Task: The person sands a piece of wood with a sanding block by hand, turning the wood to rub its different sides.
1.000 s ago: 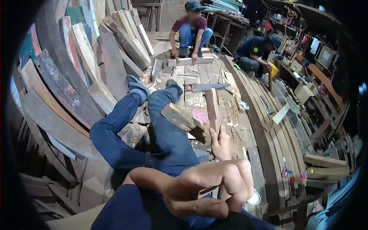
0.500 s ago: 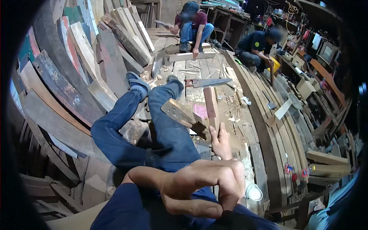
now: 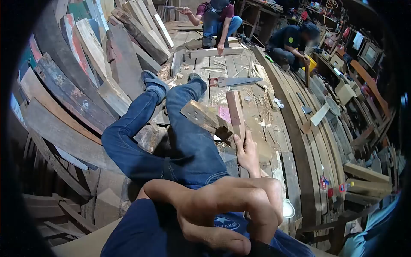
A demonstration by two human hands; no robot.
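My right hand (image 3: 248,156) reaches forward over the plank floor. Its thumb and fingers close round the near end of a squared wooden block (image 3: 235,109). Touching or just beside that block is a thicker timber piece (image 3: 201,116) with dark holes, lying across by my right leg. Close to the camera, my left hand (image 3: 218,205) is large and curled in front of my shirt, thumb towards my body. Its fingertips meet a dark shape at the bottom edge, and I cannot make out what they hold. Beyond the block lies a handsaw (image 3: 235,81) with a red handle.
Curved boards (image 3: 64,94) lean in a row on the left. Long beams (image 3: 295,128) run along the right. One person (image 3: 216,21) squats ahead over a board (image 3: 216,52); another (image 3: 291,45) crouches at right. A white cup (image 3: 288,208) stands near my left hand.
The camera view has shifted slightly. The squatting person ahead has raised the hand with the tool. My left hand has moved a little to the right; my right hand keeps hold of the wooden block.
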